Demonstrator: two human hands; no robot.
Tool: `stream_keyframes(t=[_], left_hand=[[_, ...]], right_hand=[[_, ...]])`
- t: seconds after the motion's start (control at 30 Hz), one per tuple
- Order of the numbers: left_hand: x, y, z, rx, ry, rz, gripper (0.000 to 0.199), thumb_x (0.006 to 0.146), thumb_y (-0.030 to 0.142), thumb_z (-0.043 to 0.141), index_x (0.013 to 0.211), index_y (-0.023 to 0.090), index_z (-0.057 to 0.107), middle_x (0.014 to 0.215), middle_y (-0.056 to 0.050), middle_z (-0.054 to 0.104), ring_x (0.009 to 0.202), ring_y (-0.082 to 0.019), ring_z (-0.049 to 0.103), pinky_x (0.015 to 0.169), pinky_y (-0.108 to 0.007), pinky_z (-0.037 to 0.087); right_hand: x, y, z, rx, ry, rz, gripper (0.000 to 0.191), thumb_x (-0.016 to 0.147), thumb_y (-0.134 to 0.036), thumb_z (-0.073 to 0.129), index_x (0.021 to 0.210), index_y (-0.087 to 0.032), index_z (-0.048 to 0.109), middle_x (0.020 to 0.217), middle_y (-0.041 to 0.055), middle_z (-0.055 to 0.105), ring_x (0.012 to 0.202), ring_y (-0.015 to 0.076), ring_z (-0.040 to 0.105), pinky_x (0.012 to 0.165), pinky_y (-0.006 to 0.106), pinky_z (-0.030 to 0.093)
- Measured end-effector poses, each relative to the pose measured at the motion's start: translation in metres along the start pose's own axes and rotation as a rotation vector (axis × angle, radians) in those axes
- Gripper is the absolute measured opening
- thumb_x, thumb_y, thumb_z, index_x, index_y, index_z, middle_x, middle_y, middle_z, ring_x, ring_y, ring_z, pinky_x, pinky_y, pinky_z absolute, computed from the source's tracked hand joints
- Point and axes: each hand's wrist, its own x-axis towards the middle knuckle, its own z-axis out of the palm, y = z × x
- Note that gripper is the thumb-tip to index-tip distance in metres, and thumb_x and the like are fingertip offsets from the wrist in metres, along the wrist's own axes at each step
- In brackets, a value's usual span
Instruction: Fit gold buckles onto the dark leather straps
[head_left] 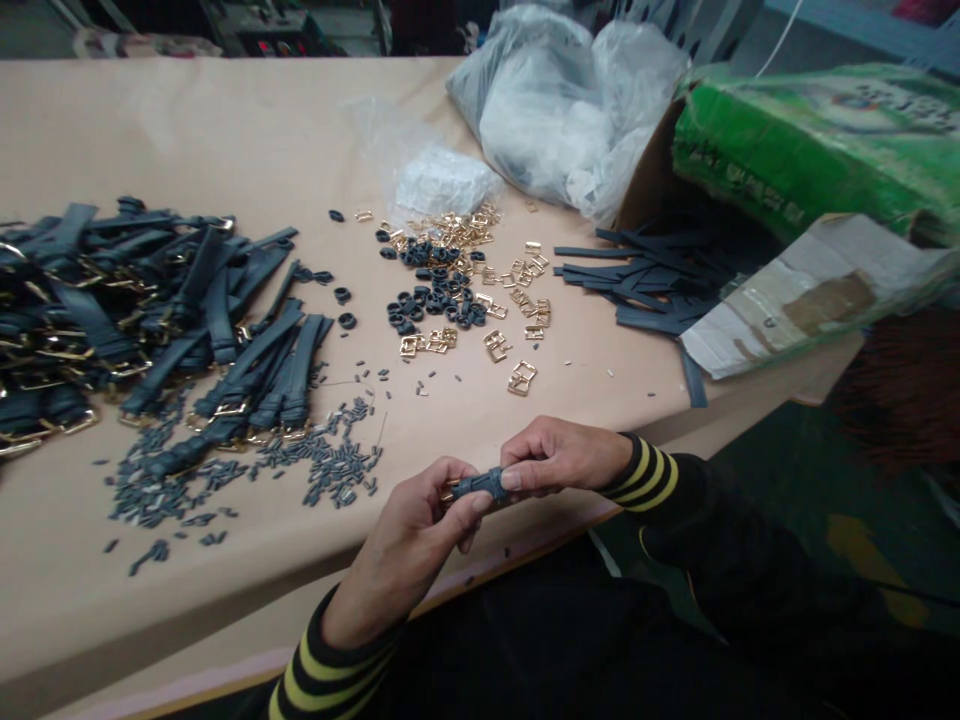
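Above the paper-covered table [187, 120], a dark watch strap [480, 487] lies level, its long axis running left to right, with a gold buckle [448, 492] at the left end, half hidden. The left hand [420, 530] and right hand [559, 460] clamp it together, their fingers covering most of it.

This is a factory-style assembly workshop. A long paper-covered workbench [225, 120] holds heaps of dark watch straps [217, 310] and gold pin buckles [522, 378], with plastic sacks [555, 120] and a torn green carton [817, 150] alongside.
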Motion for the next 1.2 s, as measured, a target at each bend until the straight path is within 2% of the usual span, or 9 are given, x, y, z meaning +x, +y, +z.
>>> stream_keyframes(t=[0.27, 0.33, 0.5, 0.63, 0.77, 0.9, 1.03, 1.13, 1.2], left_hand=[[0.001, -0.004, 0.014, 0.294, 0.326, 0.020, 0.018, 0.078, 0.035, 0.050, 0.075, 0.018, 0.053, 0.054, 0.004, 0.052, 0.046, -0.011, 0.048, 0.045, -0.021, 0.036], [0.000, -0.006, 0.014, 0.309, 0.305, 0.027, 0.019, 0.080, 0.036, 0.048, 0.075, 0.018, 0.052, 0.052, 0.005, 0.049, 0.046, -0.011, 0.047, 0.044, -0.021, 0.035], [-0.008, -0.008, 0.005, 0.280, 0.064, 0.049, 0.021, 0.086, 0.037, 0.041, 0.083, 0.019, 0.051, 0.051, 0.006, 0.046, 0.046, -0.010, 0.045, 0.045, -0.020, 0.034], [-0.011, -0.009, 0.003, 0.298, 0.053, 0.081, 0.017, 0.086, 0.035, 0.041, 0.084, 0.020, 0.050, 0.054, 0.006, 0.048, 0.049, -0.010, 0.046, 0.050, -0.021, 0.035], [-0.011, -0.011, 0.006, 0.099, 0.007, 0.066, 0.018, 0.089, 0.035, 0.036, 0.090, 0.020, 0.045, 0.058, 0.006, 0.049, 0.047, -0.009, 0.046, 0.051, -0.021, 0.038], [-0.012, -0.013, 0.012, -0.041, 0.043, 0.035, 0.023, 0.089, 0.040, 0.033, 0.095, 0.020, 0.041, 0.057, 0.006, 0.047, 0.043, -0.008, 0.042, 0.046, -0.021, 0.036], [-0.007, -0.017, 0.015, 0.009, 0.139, 0.027, 0.026, 0.086, 0.043, 0.037, 0.088, 0.019, 0.047, 0.051, 0.006, 0.045, 0.042, -0.009, 0.041, 0.043, -0.020, 0.034], [0.001, -0.017, -0.001, 0.080, 0.171, 0.066, 0.027, 0.084, 0.045, 0.041, 0.083, 0.020, 0.051, 0.049, 0.005, 0.049, 0.042, -0.010, 0.045, 0.042, -0.020, 0.036], [0.003, -0.011, -0.026, 0.147, 0.221, 0.104, 0.028, 0.081, 0.046, 0.045, 0.080, 0.020, 0.054, 0.051, 0.003, 0.055, 0.045, -0.012, 0.051, 0.045, -0.021, 0.040]], right_hand=[[0.003, 0.000, 0.001, -0.308, 0.096, -0.069, 0.027, 0.085, -0.033, 0.047, 0.073, -0.009, 0.054, 0.056, -0.0054, 0.040, 0.049, 0.0045, 0.032, 0.047, 0.017, 0.026], [0.001, -0.006, 0.003, -0.454, 0.087, -0.064, 0.024, 0.086, -0.028, 0.045, 0.070, -0.011, 0.052, 0.055, -0.0053, 0.040, 0.049, 0.0048, 0.033, 0.048, 0.018, 0.027], [-0.004, -0.020, 0.011, -0.564, -0.005, 0.002, 0.018, 0.086, -0.015, 0.042, 0.070, -0.012, 0.050, 0.057, -0.0030, 0.052, 0.049, 0.0047, 0.043, 0.053, 0.017, 0.033], [-0.004, -0.016, 0.017, -0.661, 0.133, -0.071, 0.020, 0.084, -0.022, 0.048, 0.067, -0.012, 0.052, 0.051, -0.0058, 0.040, 0.046, 0.0046, 0.034, 0.048, 0.017, 0.027], [-0.002, -0.011, 0.018, -0.638, 0.148, -0.103, 0.025, 0.083, -0.031, 0.048, 0.067, -0.012, 0.053, 0.051, -0.0062, 0.034, 0.047, 0.0048, 0.033, 0.046, 0.017, 0.025], [0.000, -0.012, 0.019, -0.656, 0.137, -0.094, 0.021, 0.080, -0.027, 0.049, 0.065, -0.012, 0.051, 0.050, -0.0064, 0.034, 0.045, 0.0043, 0.032, 0.044, 0.016, 0.024], [0.008, -0.010, 0.023, -0.734, 0.167, -0.123, 0.017, 0.081, -0.025, 0.047, 0.072, -0.012, 0.054, 0.053, -0.0046, 0.041, 0.046, 0.0049, 0.035, 0.044, 0.017, 0.024], [0.019, -0.012, 0.020, -0.762, 0.172, -0.126, 0.019, 0.082, -0.028, 0.047, 0.077, -0.013, 0.057, 0.056, -0.0028, 0.047, 0.048, 0.0060, 0.039, 0.045, 0.017, 0.026], [0.026, -0.017, 0.009, -0.741, 0.262, -0.141, 0.021, 0.081, -0.033, 0.051, 0.083, -0.014, 0.058, 0.063, -0.0011, 0.053, 0.053, 0.0078, 0.045, 0.049, 0.018, 0.031]])
